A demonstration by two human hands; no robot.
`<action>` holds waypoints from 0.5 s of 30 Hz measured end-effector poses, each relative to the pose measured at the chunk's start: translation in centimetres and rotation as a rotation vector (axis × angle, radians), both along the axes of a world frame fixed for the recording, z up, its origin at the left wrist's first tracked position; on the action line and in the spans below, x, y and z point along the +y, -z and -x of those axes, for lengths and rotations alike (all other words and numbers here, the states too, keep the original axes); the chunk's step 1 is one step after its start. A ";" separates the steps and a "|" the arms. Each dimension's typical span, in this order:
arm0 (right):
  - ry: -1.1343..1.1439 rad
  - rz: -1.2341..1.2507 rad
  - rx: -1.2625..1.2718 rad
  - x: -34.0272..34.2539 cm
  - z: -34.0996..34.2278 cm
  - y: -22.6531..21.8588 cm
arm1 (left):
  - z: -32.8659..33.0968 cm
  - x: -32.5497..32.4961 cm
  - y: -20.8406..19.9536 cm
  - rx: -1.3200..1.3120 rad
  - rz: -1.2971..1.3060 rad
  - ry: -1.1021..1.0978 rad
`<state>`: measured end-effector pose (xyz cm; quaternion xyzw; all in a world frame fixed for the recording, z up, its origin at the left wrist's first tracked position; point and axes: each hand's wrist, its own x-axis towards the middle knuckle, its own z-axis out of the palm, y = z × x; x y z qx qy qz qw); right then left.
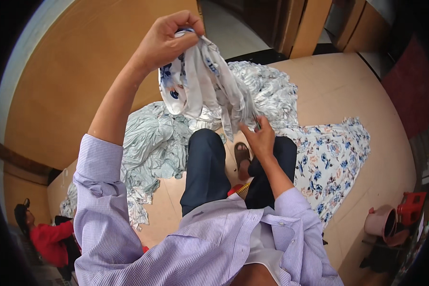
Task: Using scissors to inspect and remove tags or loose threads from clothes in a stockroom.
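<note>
My left hand (169, 40) is raised high at the upper middle, its fingers closed on the top of a white garment (195, 78) with a blue flower print. The garment hangs in loose folds down toward my knees. Beside its lower right edge is my right hand (262, 140), closed around a small dark pointed tool (257, 122) that looks like thread snips. Most of that tool is hidden by the fingers. Past my knees lie a crumpled floral heap (271, 88) and a pale grey-green heap of cloth (152, 138).
A white floral cloth (333, 157) spreads over the floor at right. Wooden panels (81, 62) stand at left. A pink bucket (381, 221) and a red plastic stool (411, 207) are at the lower right. Another person in red (52, 243) sits at the lower left.
</note>
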<state>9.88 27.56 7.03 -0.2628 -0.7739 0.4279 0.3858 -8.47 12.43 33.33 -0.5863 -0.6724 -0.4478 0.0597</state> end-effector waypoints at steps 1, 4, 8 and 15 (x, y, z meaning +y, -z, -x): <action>-0.027 -0.018 0.003 -0.4 0.9 -0.1 | -0.8 -0.5 -0.3 0.004 0.000 -0.018; -0.115 0.045 -0.104 -1.3 4.0 -0.1 | -2.5 -2.2 -1.6 0.019 0.034 -0.135; -0.204 -0.076 0.033 -1.3 5.9 0.5 | -3.8 -5.6 -2.5 0.041 0.057 -0.235; -0.360 -0.138 0.110 0.3 7.4 -0.1 | -6.0 -9.4 -2.9 0.042 0.105 -0.329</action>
